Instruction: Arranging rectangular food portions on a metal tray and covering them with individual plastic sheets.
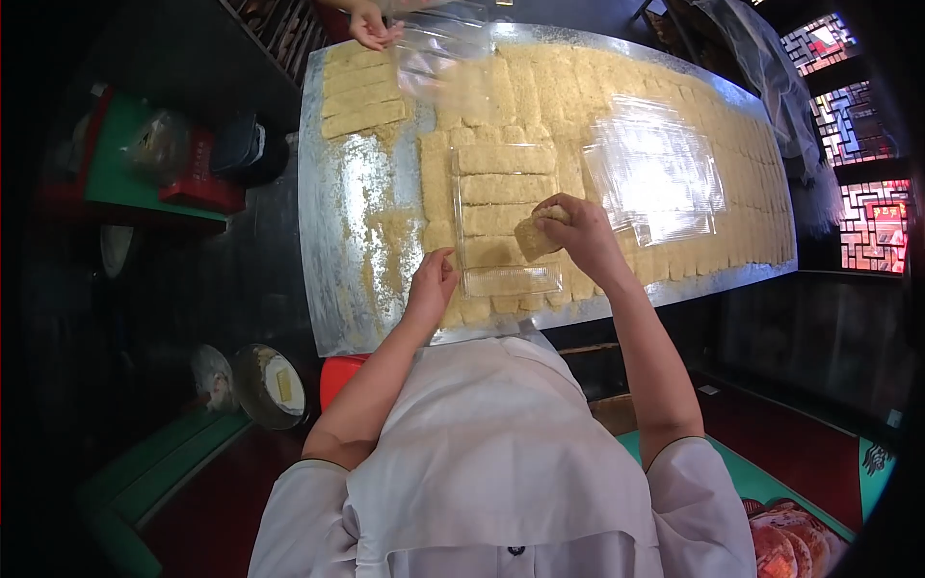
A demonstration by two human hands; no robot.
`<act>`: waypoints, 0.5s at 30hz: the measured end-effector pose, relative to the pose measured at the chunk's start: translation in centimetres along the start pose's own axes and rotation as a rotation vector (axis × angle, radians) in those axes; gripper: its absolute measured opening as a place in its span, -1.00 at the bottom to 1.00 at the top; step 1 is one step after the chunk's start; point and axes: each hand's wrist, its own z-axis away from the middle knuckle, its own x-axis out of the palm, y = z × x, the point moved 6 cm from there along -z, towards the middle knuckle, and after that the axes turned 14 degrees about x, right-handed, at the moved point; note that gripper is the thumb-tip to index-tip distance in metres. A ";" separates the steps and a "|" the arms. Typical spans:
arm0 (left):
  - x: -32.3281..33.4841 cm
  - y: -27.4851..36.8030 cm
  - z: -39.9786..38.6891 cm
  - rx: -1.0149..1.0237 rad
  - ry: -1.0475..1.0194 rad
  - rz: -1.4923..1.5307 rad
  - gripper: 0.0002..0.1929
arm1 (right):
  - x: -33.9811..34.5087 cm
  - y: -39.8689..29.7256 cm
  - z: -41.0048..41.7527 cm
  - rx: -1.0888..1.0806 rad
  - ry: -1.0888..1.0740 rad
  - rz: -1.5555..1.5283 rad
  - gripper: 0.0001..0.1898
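My right hand (pixel 578 227) pinches a crumb-coated piece of food (pixel 540 235), bent between thumb and fingers, above the right side of a clear plastic tray (pixel 512 282). Several long coated strips (pixel 506 189) lie crosswise in that tray, and its ribbed near end shows no strip. Beside the tray's left edge, my left hand (pixel 433 278) is held with its fingers slightly curled and nothing seen in them; whether it touches the edge I cannot tell. The tray rests on rows of similar strips (pixel 694 253) that cover much of the metal table (pixel 318 289).
A stack of clear plastic trays (pixel 654 170) lies on the strips to the right. Across the table, another person's hand (pixel 372 27) is at a clear plastic tray (pixel 442 65). A metal bowl (pixel 269 383) stands lower left, and a red stool (pixel 338 379) is by the near table edge.
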 end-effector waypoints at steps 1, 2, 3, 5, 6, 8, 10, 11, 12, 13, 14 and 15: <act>0.3 0.0 0.2 -0.021 -0.006 0.001 -0.58 | 0.8 1.2 0.5 0.013 -0.018 -0.001 -0.80; 0.5 0.1 0.3 -0.038 -0.006 -0.003 -0.61 | 1.5 3.0 0.9 0.092 -0.042 -0.252 -0.79; 0.7 0.1 0.7 -0.052 -0.008 -0.005 -0.64 | 2.4 5.0 1.5 0.176 -0.061 -0.502 -0.77; 1.1 -0.6 1.4 -0.070 0.001 -0.001 -0.65 | 4.5 8.5 2.3 0.205 -0.095 -0.608 -0.76; 1.4 -0.9 1.8 -0.070 0.012 0.006 -0.67 | 5.5 10.8 2.7 0.293 -0.079 -0.706 -0.78; 2.0 -1.6 2.4 -0.091 0.010 0.041 -0.67 | 7.5 15.2 3.0 0.419 -0.079 -0.849 -0.78; 2.2 -1.8 2.7 -0.107 0.011 0.074 -0.67 | 8.4 17.7 2.9 0.460 -0.062 -0.860 -0.77; 2.3 -1.6 2.8 -0.111 0.013 0.081 -0.68 | 8.4 18.8 2.7 0.499 -0.041 -0.869 -0.76; 2.3 -1.3 2.9 -0.118 0.016 0.088 -0.69 | 8.2 19.1 2.6 0.499 -0.043 -0.870 -0.76; 2.3 -1.1 2.8 -0.119 0.016 0.086 -0.69 | 8.0 19.2 2.2 0.488 -0.087 -0.834 -0.76; 2.3 -0.9 2.7 -0.120 -0.002 0.087 -0.69 | 8.0 19.2 1.8 0.477 -0.130 -0.797 -0.76; 2.4 -0.7 2.7 -0.122 -0.021 0.087 -0.69 | 7.8 19.0 1.6 0.477 -0.132 -0.799 -0.76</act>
